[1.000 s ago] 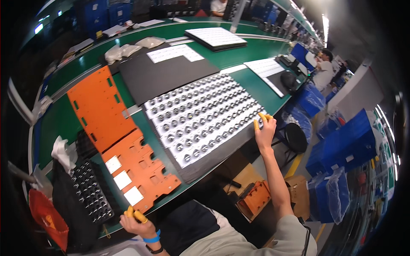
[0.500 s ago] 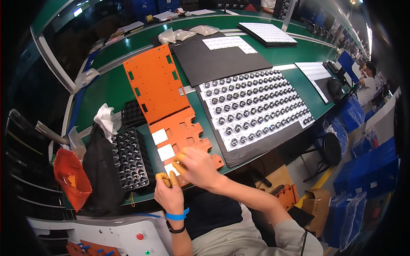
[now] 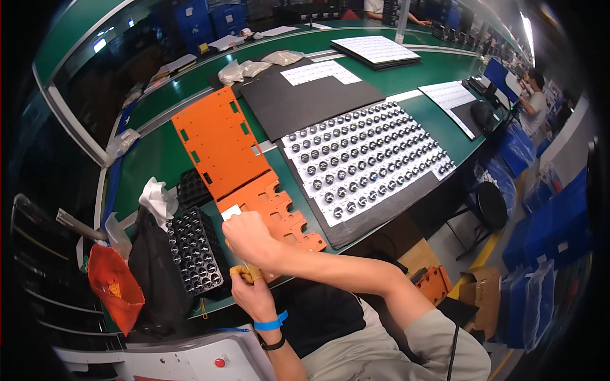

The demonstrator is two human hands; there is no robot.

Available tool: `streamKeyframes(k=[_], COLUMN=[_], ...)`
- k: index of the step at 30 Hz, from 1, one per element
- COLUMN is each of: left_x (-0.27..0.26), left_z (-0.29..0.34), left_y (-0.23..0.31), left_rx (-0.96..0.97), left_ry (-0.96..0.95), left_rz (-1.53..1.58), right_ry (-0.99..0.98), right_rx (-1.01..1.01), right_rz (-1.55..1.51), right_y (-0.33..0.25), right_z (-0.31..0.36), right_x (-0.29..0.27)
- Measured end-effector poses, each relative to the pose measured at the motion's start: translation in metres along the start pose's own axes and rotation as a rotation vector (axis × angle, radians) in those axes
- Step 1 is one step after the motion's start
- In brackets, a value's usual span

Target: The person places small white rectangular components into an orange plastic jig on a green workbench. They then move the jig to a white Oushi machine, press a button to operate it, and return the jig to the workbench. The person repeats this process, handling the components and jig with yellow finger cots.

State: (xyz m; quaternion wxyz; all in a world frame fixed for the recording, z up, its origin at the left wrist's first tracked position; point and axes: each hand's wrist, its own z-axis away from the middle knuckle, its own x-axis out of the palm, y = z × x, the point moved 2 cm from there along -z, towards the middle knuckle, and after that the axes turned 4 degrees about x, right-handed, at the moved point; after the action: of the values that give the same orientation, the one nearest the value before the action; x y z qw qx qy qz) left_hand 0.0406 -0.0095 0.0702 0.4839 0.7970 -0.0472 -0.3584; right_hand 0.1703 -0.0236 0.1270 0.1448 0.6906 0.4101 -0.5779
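Observation:
An orange fixture plate (image 3: 279,203) with cutouts lies at the table's near edge, joined to a raised orange panel (image 3: 219,143) behind it. A white square piece (image 3: 230,212) on the plate shows just beyond my right hand (image 3: 250,238). That hand is over the plate's left side with its fingers curled under; what they hold, if anything, is hidden. My left hand (image 3: 253,293), with yellow finger covers and a blue wristband, is closed at the plate's near edge. I cannot make out what is in its fingers.
Left of the plate stands a black tray (image 3: 194,251) of round, shiny black parts, beside an orange-red bag (image 3: 114,289). To the right, a white sheet (image 3: 368,159) with rows of black round parts lies on a dark board (image 3: 346,235). Someone in a light shirt (image 3: 534,108) sits far right.
My right hand has moved away from my left, farther up the plate, and now covers white squares that showed before. The left hand stays near the edge. The whole view has shifted slightly.

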Motion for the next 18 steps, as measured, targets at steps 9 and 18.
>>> streamKeyframes(k=[9,18], left_x=[0.002,0.024], left_z=[-0.005,-0.001], left_y=[0.017,0.025], left_rx=[0.054,0.220], left_ry=[0.095,0.142], left_rz=[0.189,0.325], right_ry=[0.118,0.215], right_rx=[0.394,0.918], right_rz=[-0.393,-0.034], right_y=[0.114,0.312], right_z=[0.108,0.258], right_x=[-0.066,-0.119])
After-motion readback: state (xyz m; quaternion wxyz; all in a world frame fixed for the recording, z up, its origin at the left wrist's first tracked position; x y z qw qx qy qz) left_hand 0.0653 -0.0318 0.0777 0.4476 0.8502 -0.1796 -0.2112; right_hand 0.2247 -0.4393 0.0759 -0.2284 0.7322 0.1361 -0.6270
